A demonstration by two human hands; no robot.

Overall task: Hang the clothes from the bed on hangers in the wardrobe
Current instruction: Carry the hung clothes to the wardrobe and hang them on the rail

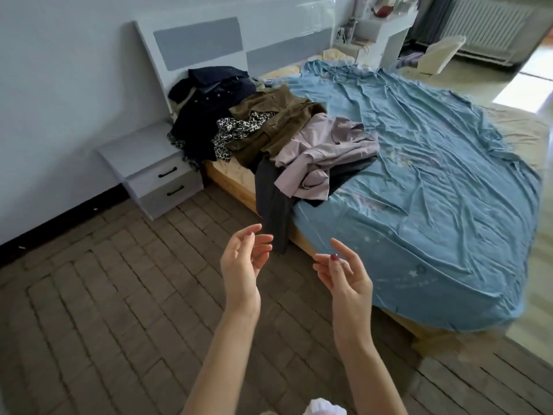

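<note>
While both hands, left hand (242, 259) and right hand (344, 274), are hovering loosely spread and holding nothing, the clothes (299, 145) are lying ahead on the bed (419, 181); soft, light, floppy, likely best gripped at the shoulders.

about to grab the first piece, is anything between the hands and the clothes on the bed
Nothing visible does. Both the left hand and right hand are empty and raised over bare brick floor. The nearest garment, the dark grey one hanging off the bed's edge, lies just beyond the fingertips, with the lilac garment above it.
</note>
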